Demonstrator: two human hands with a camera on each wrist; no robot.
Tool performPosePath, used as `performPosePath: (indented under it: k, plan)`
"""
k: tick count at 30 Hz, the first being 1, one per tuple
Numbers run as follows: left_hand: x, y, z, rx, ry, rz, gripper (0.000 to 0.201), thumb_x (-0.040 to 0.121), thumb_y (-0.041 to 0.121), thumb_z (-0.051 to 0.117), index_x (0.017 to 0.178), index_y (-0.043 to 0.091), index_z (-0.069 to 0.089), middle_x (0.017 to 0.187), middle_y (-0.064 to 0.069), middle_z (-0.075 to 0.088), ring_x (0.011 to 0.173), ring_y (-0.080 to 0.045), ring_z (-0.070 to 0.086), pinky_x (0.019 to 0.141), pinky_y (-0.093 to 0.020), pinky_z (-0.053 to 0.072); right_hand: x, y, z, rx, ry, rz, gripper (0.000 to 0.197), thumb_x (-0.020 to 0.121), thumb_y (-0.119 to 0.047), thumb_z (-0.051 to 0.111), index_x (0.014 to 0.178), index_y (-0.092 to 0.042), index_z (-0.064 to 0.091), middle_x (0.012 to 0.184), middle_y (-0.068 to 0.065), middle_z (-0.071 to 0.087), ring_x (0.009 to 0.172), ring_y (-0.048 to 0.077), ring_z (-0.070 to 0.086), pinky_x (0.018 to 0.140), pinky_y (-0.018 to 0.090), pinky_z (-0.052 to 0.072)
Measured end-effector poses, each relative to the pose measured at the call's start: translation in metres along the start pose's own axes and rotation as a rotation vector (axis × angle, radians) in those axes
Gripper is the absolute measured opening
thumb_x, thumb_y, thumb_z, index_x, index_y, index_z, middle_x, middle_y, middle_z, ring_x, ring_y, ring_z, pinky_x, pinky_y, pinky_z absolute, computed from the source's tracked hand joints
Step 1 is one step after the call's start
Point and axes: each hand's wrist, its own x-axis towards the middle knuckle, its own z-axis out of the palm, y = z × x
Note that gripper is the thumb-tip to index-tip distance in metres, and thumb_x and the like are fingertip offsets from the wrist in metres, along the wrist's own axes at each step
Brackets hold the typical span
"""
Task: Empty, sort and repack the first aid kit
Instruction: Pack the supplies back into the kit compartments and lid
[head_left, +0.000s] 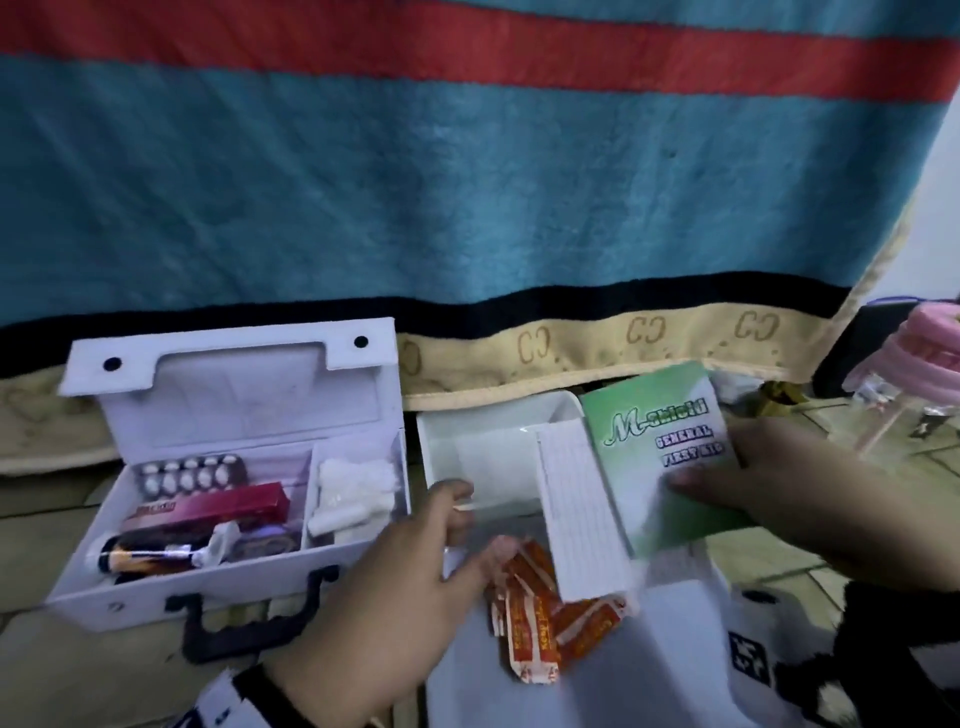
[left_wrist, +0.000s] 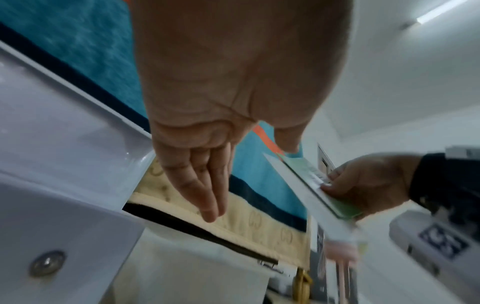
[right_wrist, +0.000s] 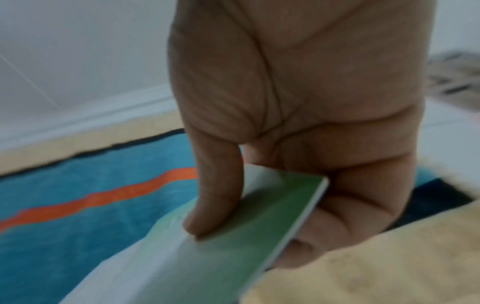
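Right of the open kit (head_left: 228, 467), right hand (head_left: 795, 488) pinches the booklet (head_left: 660, 447) by its lower right corner. Left hand (head_left: 384, 597) slack, holding nothing, just beside the plasters (head_left: 540, 618).

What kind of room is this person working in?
Probably a home, likely a bedroom: a striped blanket hangs down as if from a bed, the first aid box sits on a tiled floor, and a pink-lidded bottle stands nearby.

Kit box (head_left: 228, 525), lid up, is the landmark. In it: blister pack (head_left: 189, 475) at back, carton (head_left: 218, 509) in front of that, tube (head_left: 156, 558) nearest front wall; gauze (head_left: 353, 488) in rt compartment. Tray (head_left: 467, 457) just rt of box. Plasters (head_left: 545, 618) rt & nearer. Booklet (head_left: 660, 457) further rt, overlapping tray. Blanket (head_left: 467, 182) behind box.
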Motion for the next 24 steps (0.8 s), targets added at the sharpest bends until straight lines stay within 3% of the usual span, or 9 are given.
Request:
performPosePath:
  k: [3,6,8,11,14,16,18,21,24]
  plan:
    - [-0.003,-0.012,-0.013,-0.418,0.081,-0.002,0.056,0.072,0.064,0.061,0.119,0.036,0.052,0.107,0.016,0.070,0.100,0.001,0.063,0.096,-0.033,0.048,0.007,-0.038,0.043,0.225,-0.225,-0.153,0.005,0.080,-0.015,0.071,0.085,-0.016,0.074,0.084,-0.007,0.076,0.085,0.014,0.071,0.086,0.037,0.054]
    - [-0.011,-0.032,-0.044,-0.403,0.347,-0.076,0.009,0.082,0.036,0.068,0.090,0.033,0.070,0.094,0.013,0.074,0.093,-0.011,0.069,0.089,-0.041,0.052,0.020,-0.071,0.087,0.319,-0.341,-0.256,0.010,0.082,-0.007,0.068,0.084,-0.016,0.074,0.088,-0.011,0.076,0.085,0.005,0.070,0.085,0.023,0.052]
    - [-0.018,-0.048,-0.072,-0.536,0.439,-0.123,0.006,0.086,0.029,0.065,0.086,0.027,0.070,0.088,0.004,0.075,0.089,-0.022,0.069,0.080,-0.044,0.052,0.031,-0.086,0.109,0.380,-0.321,-0.269,0.016,0.082,-0.003,0.067,0.080,-0.017,0.072,0.085,-0.012,0.075,0.079,0.001,0.069,0.080,0.017,0.052]
    - [-0.026,-0.074,-0.126,-0.745,0.560,-0.126,0.012,0.090,0.021,0.057,0.095,0.020,0.067,0.095,0.001,0.074,0.095,-0.023,0.067,0.085,-0.048,0.052,0.050,-0.107,0.137,0.354,-0.284,-0.305,0.020,0.084,0.000,0.063,0.080,-0.019,0.070,0.088,-0.004,0.076,0.085,0.010,0.068,0.085,0.026,0.051]
    - [-0.023,-0.114,-0.178,-0.846,0.574,-0.102,0.020,0.082,0.030,0.065,0.096,0.016,0.067,0.100,-0.001,0.074,0.104,-0.026,0.064,0.093,-0.048,0.048,0.063,-0.134,0.165,0.269,-0.377,-0.418,0.024,0.091,0.000,0.053,0.083,-0.019,0.065,0.090,-0.005,0.072,0.086,0.006,0.064,0.082,0.017,0.048]
    - [-0.017,-0.136,-0.203,-0.735,0.485,-0.102,0.063,0.049,0.060,0.080,0.096,0.020,0.068,0.101,0.002,0.074,0.099,-0.022,0.068,0.083,-0.043,0.053,0.068,-0.156,0.181,0.212,-0.432,-0.471,0.023,0.094,-0.004,0.050,0.081,-0.018,0.062,0.081,-0.009,0.068,0.073,-0.005,0.061,0.068,0.008,0.045]
    - [-0.012,-0.148,-0.217,-0.725,0.428,-0.053,0.091,0.024,0.070,0.082,0.099,0.020,0.067,0.101,0.003,0.074,0.092,-0.018,0.071,0.065,-0.034,0.058,0.076,-0.171,0.196,0.194,-0.465,-0.493,0.025,0.095,-0.006,0.049,0.077,-0.019,0.059,0.076,-0.009,0.065,0.068,-0.007,0.058,0.065,0.008,0.044]
    - [-0.004,-0.153,-0.229,-0.877,0.460,0.108,0.092,0.029,0.066,0.084,0.103,0.016,0.065,0.104,0.002,0.074,0.095,-0.014,0.070,0.063,-0.025,0.057,0.091,-0.188,0.214,0.322,-0.401,-0.513,0.017,0.094,-0.007,0.051,0.086,-0.014,0.064,0.089,0.001,0.068,0.084,0.009,0.060,0.089,0.032,0.049]
    - [0.007,-0.151,-0.244,-0.971,0.447,0.201,0.087,0.036,0.062,0.085,0.105,0.014,0.063,0.104,0.001,0.073,0.094,-0.012,0.070,0.066,-0.023,0.057,0.099,-0.211,0.222,0.631,-0.249,-0.535,0.022,0.093,-0.002,0.049,0.089,-0.014,0.066,0.085,-0.007,0.073,0.086,0.007,0.064,0.090,0.029,0.049]
